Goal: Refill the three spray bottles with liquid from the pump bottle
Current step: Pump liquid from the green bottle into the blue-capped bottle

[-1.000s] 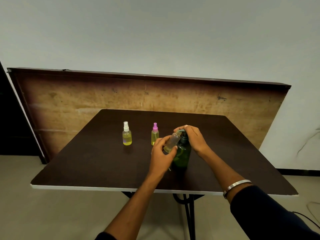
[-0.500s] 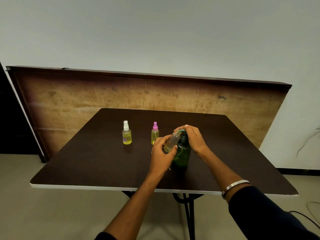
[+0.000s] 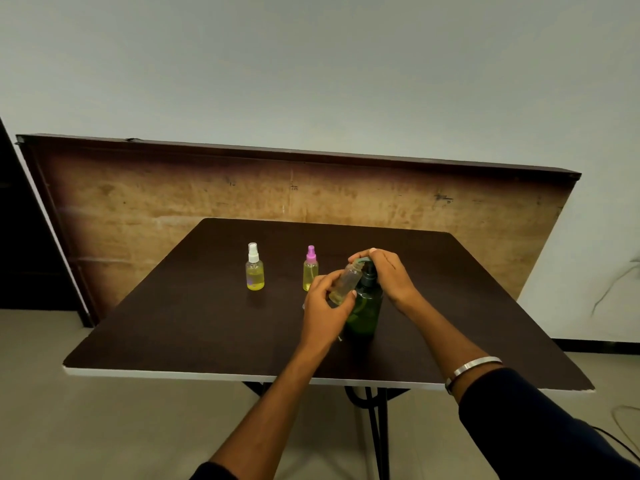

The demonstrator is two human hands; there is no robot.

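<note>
Gripped in the left hand (image 3: 325,306), an uncapped clear spray bottle (image 3: 345,284) was tilted with its mouth up at the pump head.
Curled over the pump, the right hand (image 3: 389,275) pressed on the green pump bottle (image 3: 365,311), which stood on the dark table (image 3: 173,323). Further left, well apart, stood the white-capped bottle (image 3: 255,268) and the pink-capped bottle (image 3: 310,270), both upright and holding yellow liquid.

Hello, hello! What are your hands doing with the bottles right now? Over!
Left hand holds open clear bottle, tilted at pump. Right hand on top of green pump bottle. White-cap bottle, pink-cap bottle capped. Nothing blocking.
</note>
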